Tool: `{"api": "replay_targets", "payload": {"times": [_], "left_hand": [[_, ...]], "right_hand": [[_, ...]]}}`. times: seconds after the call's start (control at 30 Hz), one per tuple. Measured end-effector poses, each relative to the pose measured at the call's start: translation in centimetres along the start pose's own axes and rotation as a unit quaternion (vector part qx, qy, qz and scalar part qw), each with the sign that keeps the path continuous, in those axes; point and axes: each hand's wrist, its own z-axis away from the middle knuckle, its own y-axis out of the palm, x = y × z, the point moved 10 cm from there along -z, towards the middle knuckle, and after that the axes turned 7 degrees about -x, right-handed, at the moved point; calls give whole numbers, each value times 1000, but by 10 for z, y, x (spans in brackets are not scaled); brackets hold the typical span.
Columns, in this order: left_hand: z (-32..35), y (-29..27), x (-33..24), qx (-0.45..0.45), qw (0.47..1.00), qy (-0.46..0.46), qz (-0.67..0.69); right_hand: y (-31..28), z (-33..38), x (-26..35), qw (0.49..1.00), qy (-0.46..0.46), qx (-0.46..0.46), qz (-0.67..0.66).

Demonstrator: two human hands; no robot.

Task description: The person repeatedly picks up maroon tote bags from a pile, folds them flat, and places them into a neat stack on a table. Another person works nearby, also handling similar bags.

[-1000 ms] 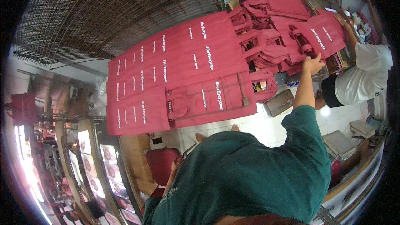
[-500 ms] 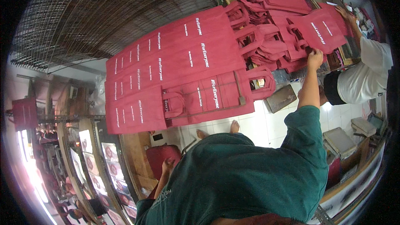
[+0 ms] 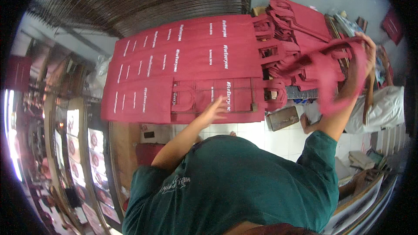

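Up at the right, my right hand (image 3: 369, 54) is closed on a red tote bag (image 3: 333, 82). The bag hangs folded and blurred by motion beside my forearm. My left hand (image 3: 214, 111), fingers apart and holding nothing, hovers over the near row of red tote bags (image 3: 198, 58) spread flat with white print. Close to it, a thin dark frame (image 3: 254, 95) lies on one of these bags, and a bag handle (image 3: 185, 98) lies folded at the frame's left. Whether the left fingertips touch the cloth, I cannot tell.
Stacked red bags (image 3: 300, 19) with looped handles fill the far right. A person in a white shirt (image 3: 385, 109) is beside them. A dark wire rack (image 3: 143, 0) rises behind the spread bags. On the tiled floor stands a brown box (image 3: 283, 119).
My right hand has lifted the printed bag off the stack and swung it up and right. My left hand has come from low at my side to above the near bags.
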Motion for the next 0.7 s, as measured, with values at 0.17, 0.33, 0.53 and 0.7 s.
{"api": "replay_targets", "payload": {"times": [0.17,0.33,0.53,0.7], "left_hand": [[38,125,-72,292,865,-146,382],[81,137,-108,358,875,-16,326],[99,45,-157,228,940,150,205],[123,-45,-154,149,966,181,106]], "right_hand": [[17,41,-20,959,170,-8,-228],[42,118,-13,900,285,5,-330],[83,238,10,767,393,143,-486],[102,330,-5,694,533,23,-483]]}}
